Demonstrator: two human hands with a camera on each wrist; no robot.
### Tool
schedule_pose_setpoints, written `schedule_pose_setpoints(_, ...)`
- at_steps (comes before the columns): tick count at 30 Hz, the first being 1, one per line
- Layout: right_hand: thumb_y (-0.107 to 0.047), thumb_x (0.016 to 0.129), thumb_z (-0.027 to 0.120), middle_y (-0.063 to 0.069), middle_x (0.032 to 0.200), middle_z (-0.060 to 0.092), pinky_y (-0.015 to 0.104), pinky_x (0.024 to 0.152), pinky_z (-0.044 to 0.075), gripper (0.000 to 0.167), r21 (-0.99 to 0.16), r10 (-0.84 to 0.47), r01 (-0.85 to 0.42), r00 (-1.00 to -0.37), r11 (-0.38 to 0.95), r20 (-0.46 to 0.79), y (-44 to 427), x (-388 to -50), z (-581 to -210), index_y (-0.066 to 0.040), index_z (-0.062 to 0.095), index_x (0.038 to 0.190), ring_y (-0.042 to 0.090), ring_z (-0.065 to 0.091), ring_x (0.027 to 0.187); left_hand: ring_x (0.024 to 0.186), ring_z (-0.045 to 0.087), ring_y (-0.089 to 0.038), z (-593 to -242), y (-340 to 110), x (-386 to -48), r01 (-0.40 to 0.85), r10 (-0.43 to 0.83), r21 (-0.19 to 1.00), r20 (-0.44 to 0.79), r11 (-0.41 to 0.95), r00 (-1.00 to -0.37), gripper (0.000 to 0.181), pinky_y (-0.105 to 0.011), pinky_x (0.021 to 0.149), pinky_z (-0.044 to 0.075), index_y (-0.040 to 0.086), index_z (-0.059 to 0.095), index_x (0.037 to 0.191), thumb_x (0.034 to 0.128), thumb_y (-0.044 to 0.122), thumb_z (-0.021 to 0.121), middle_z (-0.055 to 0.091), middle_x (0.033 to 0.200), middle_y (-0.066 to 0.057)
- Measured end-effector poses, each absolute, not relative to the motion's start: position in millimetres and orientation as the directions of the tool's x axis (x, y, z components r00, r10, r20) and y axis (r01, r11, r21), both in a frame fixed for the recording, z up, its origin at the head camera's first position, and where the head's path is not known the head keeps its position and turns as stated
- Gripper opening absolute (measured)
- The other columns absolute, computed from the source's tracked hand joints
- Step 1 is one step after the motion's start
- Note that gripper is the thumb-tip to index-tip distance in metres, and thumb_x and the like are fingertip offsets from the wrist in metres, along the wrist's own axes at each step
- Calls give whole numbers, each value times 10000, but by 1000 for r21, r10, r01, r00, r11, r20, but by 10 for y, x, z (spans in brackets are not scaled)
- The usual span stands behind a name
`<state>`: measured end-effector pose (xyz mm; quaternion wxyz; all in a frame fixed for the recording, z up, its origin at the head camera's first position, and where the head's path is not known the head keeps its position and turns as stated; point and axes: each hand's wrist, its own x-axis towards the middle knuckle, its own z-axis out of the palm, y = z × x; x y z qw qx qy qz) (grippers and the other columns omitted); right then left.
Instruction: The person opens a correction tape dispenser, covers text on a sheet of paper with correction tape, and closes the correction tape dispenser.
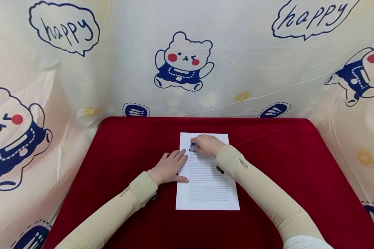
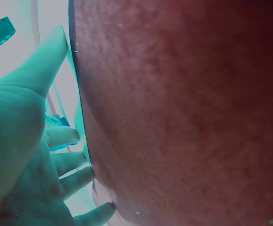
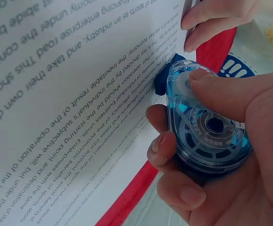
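Observation:
A printed sheet of paper point(image 1: 233, 204) lies flat on the red cloth. My right hand point(image 1: 208, 145) grips a clear blue correction tape dispenser point(image 3: 200, 136) near the sheet's upper left, thumb across its face and fingers curled under it. In the right wrist view, the dispenser's dark blue tip point(image 3: 163, 80) is at the lines of text; whether any tape is laid there cannot be told. My left hand point(image 1: 169, 168) rests with spread fingers along the sheet's left edge, fingertips and thumb on the paper. The left wrist view shows this hand point(image 2: 28, 141) beside the red cloth.
A red cloth point(image 1: 127, 135) covers the table. Pale curtains point(image 1: 127, 69) printed with bears and the word happy hang behind and at both sides. A small dark device point(image 1: 220, 169) sits at the right wrist.

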<state>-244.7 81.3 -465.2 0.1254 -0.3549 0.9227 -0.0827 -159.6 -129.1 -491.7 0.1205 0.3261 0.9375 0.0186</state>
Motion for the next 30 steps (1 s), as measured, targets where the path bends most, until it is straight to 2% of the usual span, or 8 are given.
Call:
schedule_pose_setpoints(6, -169, 1031, 663, 59, 1101, 738, 385, 856, 578, 197, -227, -658, -619, -727, 752, -196, 810, -2429, -4592, -103, 691, 1214, 168, 678, 924, 1494, 357, -374, -4902, -1279, -1609, 601, 609, 106, -217, 792, -763, 1034, -615, 1088, 396, 7, 433, 1559, 859, 718, 705, 355, 1652, -198)
schedule_pose_setpoints(16, -160, 1026, 669, 48, 1050, 733, 378, 811, 568, 180, -222, -656, -619, -730, 754, -193, 861, -2434, -4616, -106, 695, 1196, 155, 633, 856, 1499, 351, -353, -4898, -1260, -1610, 586, 591, 100, -235, 804, -771, 1050, -609, 1088, 398, 28, 429, 1570, 849, 746, 691, 347, 1662, -178)
schedule_pose_setpoints(23, -168, 1026, 671, 53, 1101, 740, 372, 876, 571, 233, -235, -644, -602, -737, 763, -205, 920, -2424, -4603, -99, 691, 1248, 162, 638, 890, 1501, 348, -352, -4918, -1250, -1622, 583, 590, 104, -236, 806, -772, 1054, -614, 1092, 391, 29, 427, 1571, 846, 746, 695, 342, 1664, -178)
schedule_pose_setpoints(26, -176, 1028, 672, 41, 1103, 740, 370, 900, 568, 218, -243, -636, -591, -742, 770, -212, 948, -2419, -4605, -105, 694, 1232, 163, 634, 895, 1500, 349, -352, -4920, -1251, -1621, 584, 590, 104, -234, 805, -772, 1051, -612, 1092, 391, 28, 429, 1569, 846, 743, 698, 345, 1662, -178)
schedule_pose_setpoints(30, -172, 1027, 672, 22, 1064, 733, 361, 870, 562, 163, -254, -636, -586, -742, 769, -212, 987, -2419, -4602, -116, 699, 1177, 158, 613, 869, 1496, 350, -356, -4925, -1256, -1623, 584, 591, 105, -232, 805, -773, 1047, -612, 1087, 392, 27, 433, 1565, 845, 736, 706, 351, 1657, -181)
